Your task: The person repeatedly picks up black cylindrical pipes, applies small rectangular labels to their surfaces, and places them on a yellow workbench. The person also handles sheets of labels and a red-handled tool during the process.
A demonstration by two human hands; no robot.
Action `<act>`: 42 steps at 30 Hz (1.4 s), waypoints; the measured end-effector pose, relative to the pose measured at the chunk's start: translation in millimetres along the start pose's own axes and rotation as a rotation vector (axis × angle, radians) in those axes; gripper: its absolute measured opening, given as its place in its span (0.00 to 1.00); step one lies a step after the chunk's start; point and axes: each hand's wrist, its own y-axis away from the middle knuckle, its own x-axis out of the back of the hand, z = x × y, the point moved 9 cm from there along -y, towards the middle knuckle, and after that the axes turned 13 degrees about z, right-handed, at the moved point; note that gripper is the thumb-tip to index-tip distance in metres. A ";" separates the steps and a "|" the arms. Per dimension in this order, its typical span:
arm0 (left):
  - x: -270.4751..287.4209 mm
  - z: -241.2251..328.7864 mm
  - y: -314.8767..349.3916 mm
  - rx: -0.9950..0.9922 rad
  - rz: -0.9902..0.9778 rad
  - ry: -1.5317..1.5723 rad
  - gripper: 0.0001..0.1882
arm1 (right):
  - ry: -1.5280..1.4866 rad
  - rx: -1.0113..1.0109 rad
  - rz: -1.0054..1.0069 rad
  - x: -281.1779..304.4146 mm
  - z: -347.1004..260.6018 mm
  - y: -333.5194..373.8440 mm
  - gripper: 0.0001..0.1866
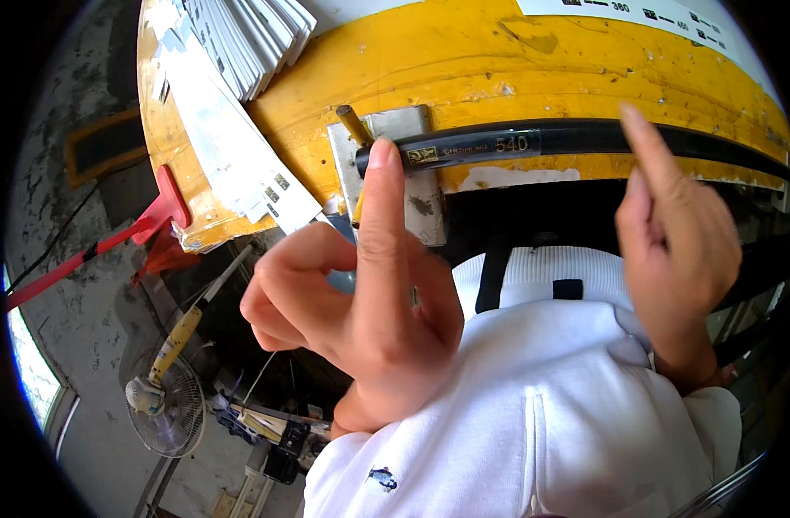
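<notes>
A long, glossy black rod (pixel 585 136) lies across the near edge of the yellow table. Near its left end is a clear label (pixel 477 148) with gold print. That end lies over a grey metal plate (pixel 422 186) with a brass-coloured peg (pixel 353 126) standing on it. My left hand (pixel 369 293) has its index finger stretched out, the tip against the rod's left end, with the other fingers curled. My right hand (pixel 675 224), slightly blurred, points its index finger at the rod further right; whether it touches is unclear. Nothing shows in its fingers.
A fanned stack of white printed sheets (pixel 239 43) lies on the yellow table (pixel 438 65) at the far left, with more sheets (pixel 231 147) nearer. Another printed sheet (pixel 654 19) is at the far right. A red-handled tool (pixel 157 207) and a fan (pixel 166 406) are left of the table.
</notes>
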 end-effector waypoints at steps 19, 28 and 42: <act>57.4 68.8 -10.6 -0.134 -0.391 1.152 0.21 | 0.198 0.008 0.359 131.6 32.0 35.6 0.18; 39.4 211.5 40.9 -0.183 -1.179 1.572 0.12 | -0.620 -0.724 1.020 171.3 124.1 115.4 0.37; 74.1 293.1 75.1 -0.483 -0.905 1.415 0.11 | -0.940 -0.900 0.585 177.7 158.1 167.1 0.19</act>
